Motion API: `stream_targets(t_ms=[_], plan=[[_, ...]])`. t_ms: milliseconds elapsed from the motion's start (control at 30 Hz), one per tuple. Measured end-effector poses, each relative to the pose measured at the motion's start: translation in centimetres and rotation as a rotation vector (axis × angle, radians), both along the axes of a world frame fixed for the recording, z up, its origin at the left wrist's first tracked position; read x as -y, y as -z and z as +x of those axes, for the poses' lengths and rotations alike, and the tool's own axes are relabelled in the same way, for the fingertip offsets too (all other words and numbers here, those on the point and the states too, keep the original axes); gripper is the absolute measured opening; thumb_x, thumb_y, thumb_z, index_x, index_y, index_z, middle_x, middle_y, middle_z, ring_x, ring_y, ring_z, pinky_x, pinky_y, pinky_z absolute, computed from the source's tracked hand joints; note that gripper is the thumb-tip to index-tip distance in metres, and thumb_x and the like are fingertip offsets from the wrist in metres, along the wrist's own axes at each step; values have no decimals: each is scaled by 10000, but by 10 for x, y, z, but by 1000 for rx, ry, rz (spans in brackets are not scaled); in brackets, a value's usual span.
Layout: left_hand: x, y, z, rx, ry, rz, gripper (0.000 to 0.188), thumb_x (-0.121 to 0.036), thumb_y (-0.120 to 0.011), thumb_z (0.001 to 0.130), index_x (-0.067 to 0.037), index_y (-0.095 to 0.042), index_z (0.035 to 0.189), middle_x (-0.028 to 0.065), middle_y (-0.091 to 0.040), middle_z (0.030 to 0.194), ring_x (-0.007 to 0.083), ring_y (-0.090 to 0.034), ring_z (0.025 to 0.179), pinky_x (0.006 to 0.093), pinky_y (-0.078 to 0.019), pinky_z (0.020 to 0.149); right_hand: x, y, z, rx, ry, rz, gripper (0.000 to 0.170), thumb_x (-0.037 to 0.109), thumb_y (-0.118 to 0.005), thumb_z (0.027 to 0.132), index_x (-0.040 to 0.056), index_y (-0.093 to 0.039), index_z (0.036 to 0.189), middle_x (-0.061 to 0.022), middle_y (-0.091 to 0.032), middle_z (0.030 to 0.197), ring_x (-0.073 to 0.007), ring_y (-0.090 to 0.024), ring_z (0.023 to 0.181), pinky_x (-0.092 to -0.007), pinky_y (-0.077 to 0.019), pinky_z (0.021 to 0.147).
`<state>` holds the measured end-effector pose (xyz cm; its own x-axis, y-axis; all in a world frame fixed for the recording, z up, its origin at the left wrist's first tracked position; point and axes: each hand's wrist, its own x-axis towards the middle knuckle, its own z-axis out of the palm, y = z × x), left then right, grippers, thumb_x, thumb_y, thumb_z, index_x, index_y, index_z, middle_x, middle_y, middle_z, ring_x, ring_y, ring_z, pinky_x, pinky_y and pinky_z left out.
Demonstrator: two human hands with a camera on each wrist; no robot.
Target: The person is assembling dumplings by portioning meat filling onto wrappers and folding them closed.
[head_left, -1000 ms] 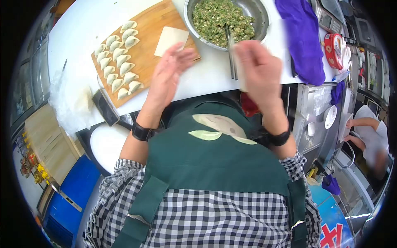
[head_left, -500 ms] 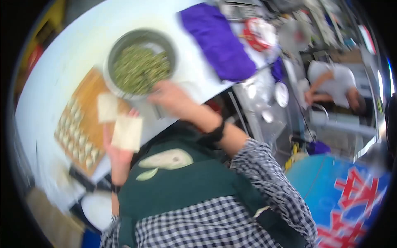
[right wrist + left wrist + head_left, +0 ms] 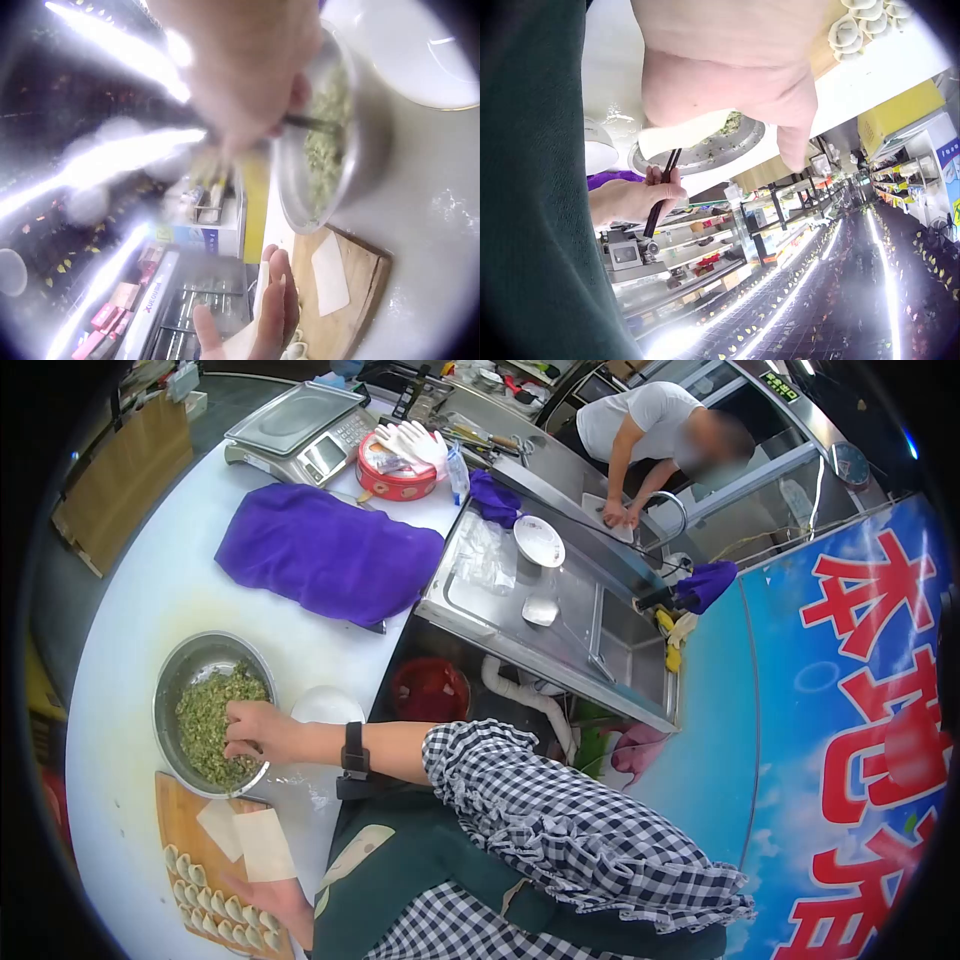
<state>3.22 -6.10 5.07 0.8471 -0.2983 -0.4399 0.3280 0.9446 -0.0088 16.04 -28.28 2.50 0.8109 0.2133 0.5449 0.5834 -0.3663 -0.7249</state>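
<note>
My left hand (image 3: 275,898) carries a square dough wrapper (image 3: 264,846) laid across its fingers; the right wrist view shows those fingers straight and the thumb apart. With my right hand (image 3: 262,732) I grip a pair of dark chopsticks (image 3: 655,216), their tips down in the green chopped filling (image 3: 212,720). That filling sits in a round metal bowl (image 3: 166,678). Just below the bowl, a second wrapper (image 3: 219,830) lies on the wooden board (image 3: 174,812). Rows of folded dumplings (image 3: 212,905) cover the board's near part.
A white dish (image 3: 328,705) is right of the bowl. Beyond lie a purple cloth (image 3: 325,555), a scale (image 3: 300,430) and a red tin (image 3: 395,478) topped with gloves. A metal sink counter (image 3: 505,595) adjoins the table; another person (image 3: 640,435) bends over behind it.
The head view has swung to the right. The wrapper has passed from my right hand onto my left fingers. My right hand has gone to the bowl and taken hold of the chopsticks.
</note>
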Motion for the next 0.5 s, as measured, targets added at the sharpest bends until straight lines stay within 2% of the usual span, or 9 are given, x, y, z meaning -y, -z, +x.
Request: stream_targets(t_ms=[33,133,233,267,333,367,400,433,500], plan=[[0,1,0,151,30,-83,780,-325,-557,940,50,-162,1498,223,-198,1560,323,-218,1440,450,-118,1208,1,2,0,-99,-45,135,303,161,-742,798,32,-497,674,-102,-433,747,-251,-502,636,-367,-392,551],[11,-2,2,418,74,-27,721,-229,-507,961,53,-127,1504,210,-144,1578,314,-192,1451,435,-96,1215,15,-21,-13,-94,23,99,222,106,-725,811,28,-544,708,-99,-451,743,-234,-524,632,-350,-395,542],[-23,60,-4,467,112,30,646,-160,-457,968,54,-157,1498,202,-188,1569,320,-219,1441,435,-103,1217,22,-31,-25,-168,55,173,120,55,-710,814,30,-602,767,-95,-501,748,-218,-527,650,-341,-399,555],[3,17,-4,-259,-174,342,593,-130,-424,972,57,-195,1487,196,-248,1550,327,-252,1428,442,-135,1213,25,-30,-26,-72,42,179,83,38,-697,821,30,-618,797,-94,-530,757,-219,-530,659,-340,-404,562],[-2,25,-10,-281,-120,365,546,-119,-409,973,62,-249,1463,204,-324,1512,332,-312,1399,455,-198,1194,40,-28,-31,-29,25,150,39,31,-681,843,26,-655,871,-87,-606,811,-210,-563,708,-324,-443,613],[-28,75,-24,98,35,344,562,-100,-441,955,64,-255,1458,213,-334,1504,337,-332,1388,457,-220,1185,44,-36,-41,-279,87,196,62,33,-694,839,14,-666,891,-79,-630,852,-172,-592,769,-290,-468,660],[-16,56,-22,148,34,395,583,-63,-465,939,66,-243,1462,221,-331,1503,343,-331,1389,457,-220,1187,47,-36,-40,-163,134,227,9,21,-664,858,20,-670,864,-64,-610,780,-146,-563,697,-284,-438,603],[-4,36,-15,239,15,255,598,-38,-474,933,67,-227,1467,220,-326,1506,348,-313,1400,457,-209,1193,50,-23,-39,-234,138,373,58,-2,-635,888,15,-685,910,-44,-628,814,-117,-573,712,-258,-456,609],[13,6,-7,77,-38,180,650,-26,-492,918,50,-183,1485,209,-270,1535,351,-256,1428,463,-168,1207,62,-42,-44,-476,213,433,68,26,-643,906,-15,-681,944,-28,-645,821,-80,-604,703,-218,-483,617]])
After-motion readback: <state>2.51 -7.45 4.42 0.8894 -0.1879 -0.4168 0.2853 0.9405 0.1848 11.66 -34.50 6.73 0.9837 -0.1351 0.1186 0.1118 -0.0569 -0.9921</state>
